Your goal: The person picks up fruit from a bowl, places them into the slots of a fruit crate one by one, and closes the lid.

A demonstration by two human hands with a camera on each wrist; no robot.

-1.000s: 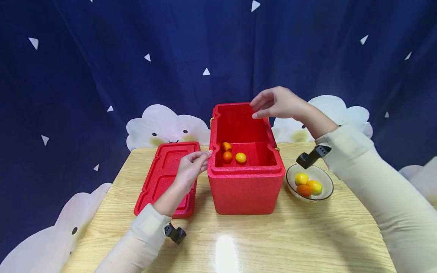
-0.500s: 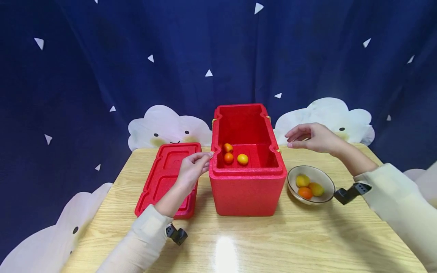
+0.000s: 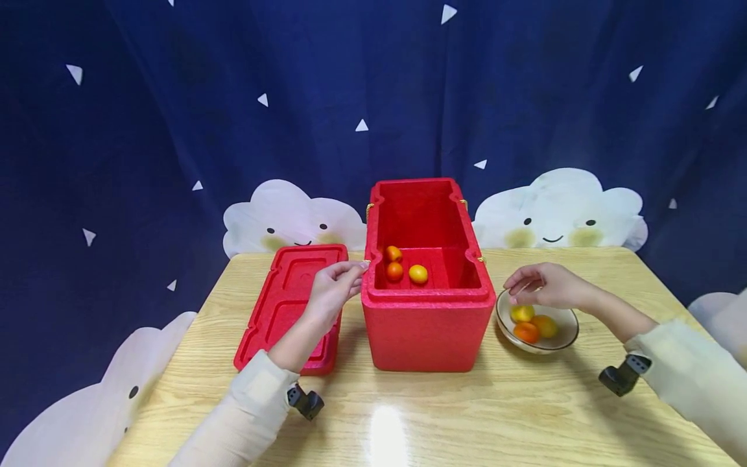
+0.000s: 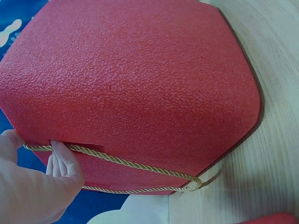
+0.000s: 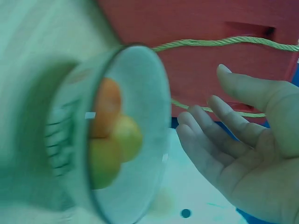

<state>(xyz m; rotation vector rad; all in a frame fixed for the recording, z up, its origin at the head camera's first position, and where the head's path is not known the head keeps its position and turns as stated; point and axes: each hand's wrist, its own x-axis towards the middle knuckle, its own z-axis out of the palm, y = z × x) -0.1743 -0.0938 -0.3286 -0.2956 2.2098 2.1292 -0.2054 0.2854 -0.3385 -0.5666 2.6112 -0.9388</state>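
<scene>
A tall red foam box (image 3: 428, 337) with gold rope handles stands uncovered on the table, with three small orange and yellow fruits (image 3: 417, 274) on its floor. My left hand (image 3: 332, 292) grips its left rim; in the left wrist view the thumb is at the top edge and a finger overlaps the gold rope (image 4: 135, 165). To the right of the box is a dark-rimmed white bowl (image 3: 563, 340) holding an orange fruit (image 3: 526, 333) and two yellower ones (image 3: 546, 326). Over the bowl's back edge hovers my right hand (image 3: 551, 285), fingers loosely curved around nothing.
The box's red lid (image 3: 280, 318) lies flat on the wooden table (image 3: 502, 415), left of the box and partly under the left forearm. A dark blue curtain (image 3: 303, 84) with white clouds hangs behind the table.
My right hand has travelled from above the box's right rim, outward and down to the bowl. The left hand keeps its place on the rim. The fruits in the box look unmoved.
</scene>
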